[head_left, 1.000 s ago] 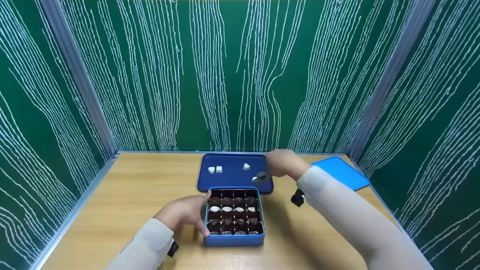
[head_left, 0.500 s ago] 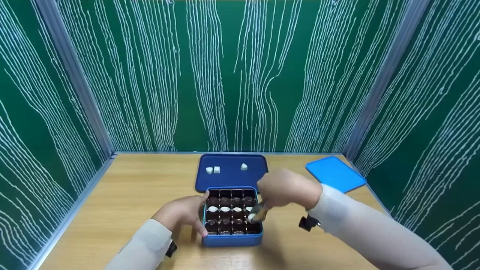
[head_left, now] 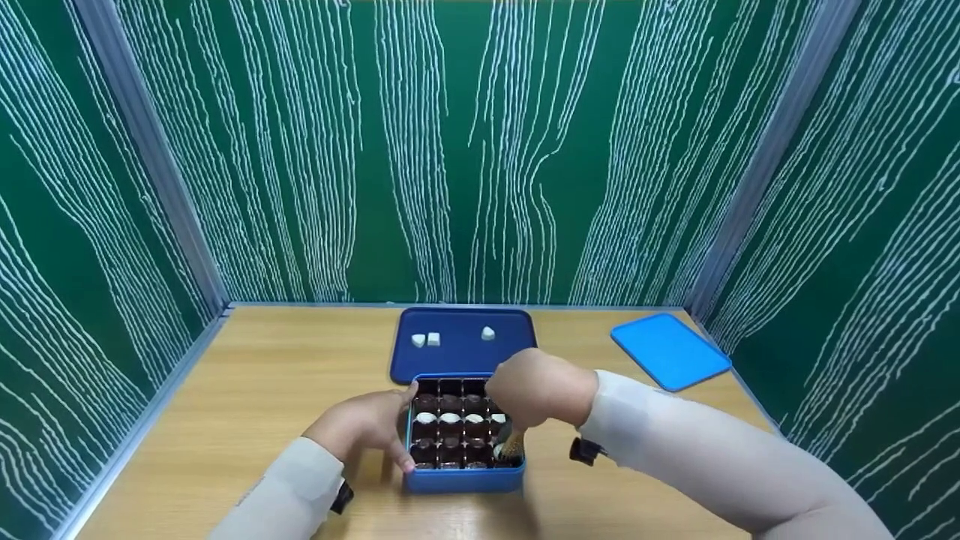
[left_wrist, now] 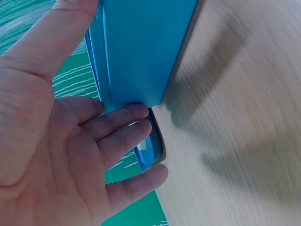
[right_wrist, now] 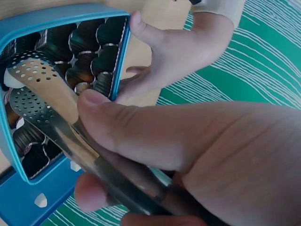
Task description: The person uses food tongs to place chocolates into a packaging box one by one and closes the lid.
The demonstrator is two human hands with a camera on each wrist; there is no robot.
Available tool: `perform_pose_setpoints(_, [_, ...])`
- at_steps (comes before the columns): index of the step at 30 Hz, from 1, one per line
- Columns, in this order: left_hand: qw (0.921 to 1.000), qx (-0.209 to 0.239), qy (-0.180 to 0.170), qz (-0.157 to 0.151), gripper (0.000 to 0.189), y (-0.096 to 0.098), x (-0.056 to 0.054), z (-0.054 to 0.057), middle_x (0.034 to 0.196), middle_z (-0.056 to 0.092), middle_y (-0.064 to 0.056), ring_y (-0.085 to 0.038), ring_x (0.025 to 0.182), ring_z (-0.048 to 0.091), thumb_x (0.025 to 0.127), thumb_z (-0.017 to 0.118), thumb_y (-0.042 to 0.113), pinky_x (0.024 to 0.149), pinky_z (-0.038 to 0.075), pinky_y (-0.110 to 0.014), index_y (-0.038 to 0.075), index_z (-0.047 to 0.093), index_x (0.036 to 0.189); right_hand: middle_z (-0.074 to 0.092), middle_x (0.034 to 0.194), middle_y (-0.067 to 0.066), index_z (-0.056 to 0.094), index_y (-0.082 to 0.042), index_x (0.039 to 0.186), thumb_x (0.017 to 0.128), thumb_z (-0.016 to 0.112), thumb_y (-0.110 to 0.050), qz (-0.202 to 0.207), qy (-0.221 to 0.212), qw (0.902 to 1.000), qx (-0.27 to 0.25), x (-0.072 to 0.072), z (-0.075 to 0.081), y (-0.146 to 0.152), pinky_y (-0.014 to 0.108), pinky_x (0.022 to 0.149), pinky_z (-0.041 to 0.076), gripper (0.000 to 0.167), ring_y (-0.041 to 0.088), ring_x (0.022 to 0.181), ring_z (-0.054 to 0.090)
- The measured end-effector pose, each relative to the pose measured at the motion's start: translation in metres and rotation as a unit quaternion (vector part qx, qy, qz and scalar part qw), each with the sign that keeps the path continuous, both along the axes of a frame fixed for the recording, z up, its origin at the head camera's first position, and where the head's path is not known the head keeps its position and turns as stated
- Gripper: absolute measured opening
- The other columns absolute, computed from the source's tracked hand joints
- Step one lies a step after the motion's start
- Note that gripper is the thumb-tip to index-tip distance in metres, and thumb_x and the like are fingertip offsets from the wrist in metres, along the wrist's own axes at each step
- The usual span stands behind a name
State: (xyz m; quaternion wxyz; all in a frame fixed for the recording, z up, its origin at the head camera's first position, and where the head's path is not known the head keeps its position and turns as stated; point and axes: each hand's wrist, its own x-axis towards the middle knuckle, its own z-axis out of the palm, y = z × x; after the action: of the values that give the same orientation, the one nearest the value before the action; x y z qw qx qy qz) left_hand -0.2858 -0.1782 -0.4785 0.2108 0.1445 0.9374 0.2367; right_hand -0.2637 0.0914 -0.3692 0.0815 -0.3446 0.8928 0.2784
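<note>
A blue box with a dark divided insert stands at the front of the table. Dark brown pieces and a row of white ones sit in its compartments. My left hand holds the box's left side, thumb at the near corner and fingers at the far one. In my right hand I grip metal tongs with perforated heads. The tong heads reach down into the box's near right compartment, with a white piece between them. My right hand covers the box's far right corner in the head view.
Behind the box lies a dark blue tray with three white pieces, one of them apart from the other two. A light blue flat lid lies at the back right. Green walls with white lines enclose the table.
The tongs have carried a white piece from the tray's right side into the box's near right compartment. My right hand has come nearer and down. The left hand keeps its place on the box.
</note>
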Motion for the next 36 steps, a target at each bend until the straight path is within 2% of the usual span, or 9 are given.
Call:
perform_pose_setpoints(10, [0.9999,-0.009,0.002,-0.006,0.152,-0.001,-0.004,-0.003,0.183,0.039,-0.02,-0.042,0.17,0.039,0.066,0.109,0.039,0.142,0.032,-0.059,0.015,0.015,0.184,0.021,0.058,-0.007,0.037,-0.022,0.064,0.103,0.08,-0.034,-0.008,-0.003,0.9966,0.082,0.002,-0.013,-0.026,0.034,0.05,0.02,0.06,0.012,0.056,0.022])
perform_pose_setpoints(12, [0.9999,-0.009,0.003,-0.007,0.152,-0.002,-0.004,-0.003,0.183,0.039,-0.02,-0.043,0.17,0.039,0.066,0.109,0.039,0.142,0.032,-0.059,0.015,0.016,0.183,0.022,0.058,-0.006,0.041,-0.022,0.066,0.105,0.077,-0.032,-0.013,-0.004,0.994,0.108,0.003,-0.018,-0.032,0.034,0.05,0.021,0.055,0.012,0.056,0.022])
perform_pose_setpoints(17, [0.9998,-0.01,0.01,-0.011,0.153,-0.002,-0.004,-0.003,0.183,0.039,-0.021,-0.044,0.169,0.039,0.065,0.109,0.04,0.142,0.031,-0.061,0.014,0.016,0.183,0.033,0.059,-0.007,0.07,-0.022,0.082,0.102,0.084,-0.044,-0.004,0.001,0.989,0.148,0.006,-0.03,-0.04,0.03,0.048,0.036,0.033,0.012,0.053,0.035])
perform_pose_setpoints(19, [0.9998,-0.009,0.011,-0.01,0.153,-0.002,-0.004,-0.003,0.182,0.039,-0.021,-0.045,0.169,0.039,0.065,0.109,0.04,0.142,0.032,-0.061,0.014,0.016,0.183,0.033,0.059,-0.008,0.073,-0.024,0.085,0.098,0.087,-0.053,0.003,0.008,0.9882,0.153,0.008,-0.033,-0.039,0.03,0.048,0.039,0.035,0.011,0.053,0.036])
perform_pose_setpoints(21, [0.9999,-0.009,0.01,-0.009,0.153,-0.002,-0.003,-0.003,0.182,0.039,-0.021,-0.045,0.169,0.04,0.065,0.109,0.041,0.141,0.032,-0.062,0.014,0.015,0.183,0.029,0.058,-0.008,0.068,-0.024,0.078,0.097,0.087,-0.053,0.007,0.014,0.9887,0.149,0.01,-0.032,-0.036,0.03,0.048,0.036,0.04,0.011,0.053,0.033])
perform_pose_setpoints(26, [0.9999,-0.01,0.005,0.0,0.154,-0.002,0.0,-0.001,0.183,0.039,-0.02,-0.045,0.169,0.04,0.063,0.109,0.041,0.141,0.032,-0.063,0.015,0.015,0.183,0.025,0.059,-0.008,0.046,-0.024,0.064,0.088,0.088,-0.075,0.002,0.012,0.9961,0.088,0.01,-0.012,-0.022,0.031,0.048,0.025,0.07,0.011,0.056,0.028])
perform_pose_setpoints(30, [0.9999,-0.01,0.008,-0.003,0.154,-0.002,-0.001,0.0,0.182,0.04,-0.02,-0.044,0.169,0.041,0.064,0.109,0.042,0.141,0.032,-0.062,0.014,0.016,0.183,0.029,0.059,-0.011,0.041,-0.024,0.062,0.074,0.085,-0.089,-0.031,-0.039,0.9987,0.0,-0.003,0.013,-0.004,0.028,0.049,0.028,0.08,0.008,0.058,0.03])
perform_pose_setpoints(33, [0.9999,-0.006,0.012,-0.009,0.154,-0.001,-0.002,-0.001,0.182,0.04,-0.021,-0.044,0.169,0.041,0.064,0.109,0.042,0.142,0.033,-0.06,0.013,0.016,0.183,0.033,0.059,-0.012,0.042,-0.024,0.062,0.077,0.085,-0.087,-0.076,-0.103,0.9885,-0.081,-0.024,0.023,0.012,0.027,0.052,0.034,0.077,0.008,0.058,0.034])
perform_pose_setpoints(36, [0.9999,-0.002,0.01,-0.011,0.154,0.0,-0.003,-0.002,0.182,0.039,-0.022,-0.044,0.169,0.041,0.064,0.109,0.041,0.142,0.033,-0.06,0.012,0.016,0.183,0.047,0.059,-0.012,0.061,-0.022,0.065,0.088,0.085,-0.076,-0.106,-0.127,0.9699,-0.178,-0.054,0.017,0.031,0.029,0.055,0.041,0.064,0.008,0.057,0.044])
